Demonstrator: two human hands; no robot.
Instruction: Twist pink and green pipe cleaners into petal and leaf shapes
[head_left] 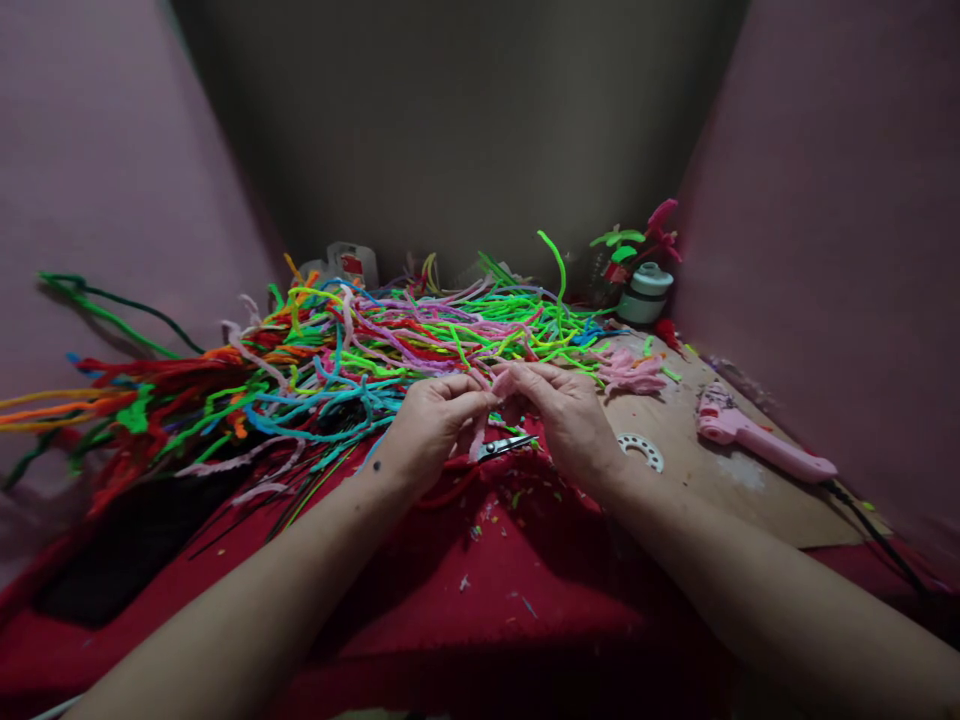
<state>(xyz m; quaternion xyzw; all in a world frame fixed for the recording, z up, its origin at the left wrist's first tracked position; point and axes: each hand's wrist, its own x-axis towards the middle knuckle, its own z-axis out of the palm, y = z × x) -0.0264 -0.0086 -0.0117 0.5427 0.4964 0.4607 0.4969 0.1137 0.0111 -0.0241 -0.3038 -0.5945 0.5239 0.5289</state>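
Both hands meet in the middle of the head view over the red cloth. My left hand [439, 415] is closed, pinching a pale pink pipe cleaner [478, 436] whose end hangs below the fingers. My right hand [566, 415] is closed too, with thumb and forefinger on a bent part of the pink pipe cleaner. Just beneath the fingers lie scissors [506, 447], their blades pointing right and the red handle partly hidden by my left wrist. A large heap of coloured pipe cleaners [420, 330] spreads directly behind my hands.
On the right, a pink hot glue gun [765, 440] with a black cord lies on a brown board [697, 490]. A white ring with holes [649, 452], bundled pink pipe cleaners [634, 371] and a small white container [645, 294] are nearby. A dark flat object [112, 560] lies left.
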